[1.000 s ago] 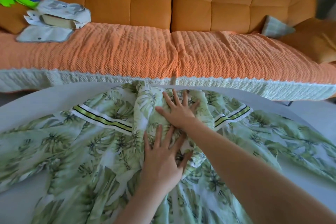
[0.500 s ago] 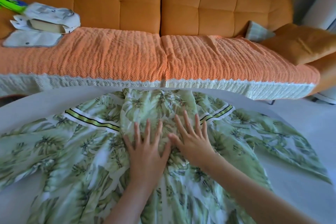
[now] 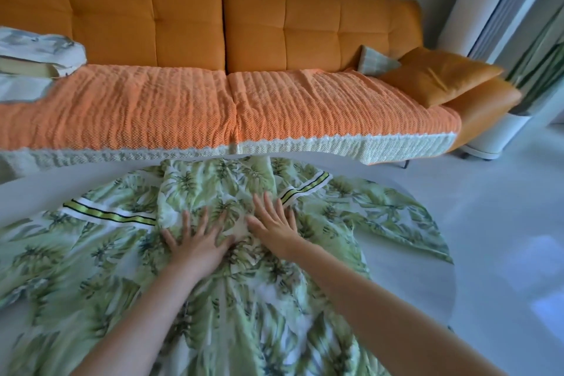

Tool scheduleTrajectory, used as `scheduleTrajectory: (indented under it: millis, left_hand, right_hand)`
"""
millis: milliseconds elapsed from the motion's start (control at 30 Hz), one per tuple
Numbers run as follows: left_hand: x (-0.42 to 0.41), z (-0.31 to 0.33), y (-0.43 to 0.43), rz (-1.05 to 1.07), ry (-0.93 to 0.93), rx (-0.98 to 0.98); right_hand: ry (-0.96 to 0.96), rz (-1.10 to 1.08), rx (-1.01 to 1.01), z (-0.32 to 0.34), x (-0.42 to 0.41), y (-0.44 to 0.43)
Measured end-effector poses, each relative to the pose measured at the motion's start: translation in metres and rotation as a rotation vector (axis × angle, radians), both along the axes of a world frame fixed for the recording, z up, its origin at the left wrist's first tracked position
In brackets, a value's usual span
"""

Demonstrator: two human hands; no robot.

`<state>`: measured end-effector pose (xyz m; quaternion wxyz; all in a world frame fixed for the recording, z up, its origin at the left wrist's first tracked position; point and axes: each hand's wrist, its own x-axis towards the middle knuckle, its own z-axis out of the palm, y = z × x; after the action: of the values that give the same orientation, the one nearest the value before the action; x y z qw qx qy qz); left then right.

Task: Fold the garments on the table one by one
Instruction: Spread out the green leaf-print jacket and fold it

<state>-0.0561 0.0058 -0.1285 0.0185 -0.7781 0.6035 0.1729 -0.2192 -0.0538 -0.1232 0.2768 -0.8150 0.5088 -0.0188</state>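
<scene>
A large white garment with a green leaf print (image 3: 91, 268) lies spread over the round pale table (image 3: 427, 278), its striped yellow-and-black cuffs (image 3: 110, 215) out to the left and right. A folded middle section runs up towards the far edge. My left hand (image 3: 198, 243) lies flat on that section with fingers spread. My right hand (image 3: 274, 223) presses flat beside it, just to the right, fingers straight and pointing away from me. Neither hand grips the cloth.
Behind the table stands an orange sofa (image 3: 274, 24) with an orange textured throw (image 3: 213, 107). A small stack of folded cloth (image 3: 33, 61) sits at its left end, cushions (image 3: 439, 76) at its right. Pale floor shows to the right.
My right hand has drawn back from the far part of the fold and now lies beside my left hand. The view has swung to the right.
</scene>
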Motion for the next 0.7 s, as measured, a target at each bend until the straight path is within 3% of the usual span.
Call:
scheduleTrajectory:
  millis: [133,233,333,400,500,700]
  left_hand:
    - [-0.033,0.03,-0.004,-0.086,-0.076,-0.165]
    - [-0.1,0.042,-0.005,-0.318,0.036,-0.24]
    - [-0.166,0.035,-0.005,-0.46,0.132,-0.187]
    - [-0.199,0.024,-0.005,-0.496,0.139,-0.127]
    - [-0.231,0.002,-0.004,-0.521,0.08,-0.063]
    - [-0.236,-0.035,0.002,-0.51,-0.036,-0.335]
  right_hand:
    - [-0.57,-0.33,0.112,0.032,-0.062,0.013]
    - [-0.761,-0.622,0.12,0.041,-0.128,0.022]
    - [-1.015,-0.99,0.134,0.045,-0.188,0.029]
    - [-1.156,-1.162,0.253,0.046,-0.217,0.036]
    - [-1.327,-1.273,0.479,0.046,-0.243,0.041]
    - [-1.603,-1.43,0.707,0.044,-0.259,0.047]
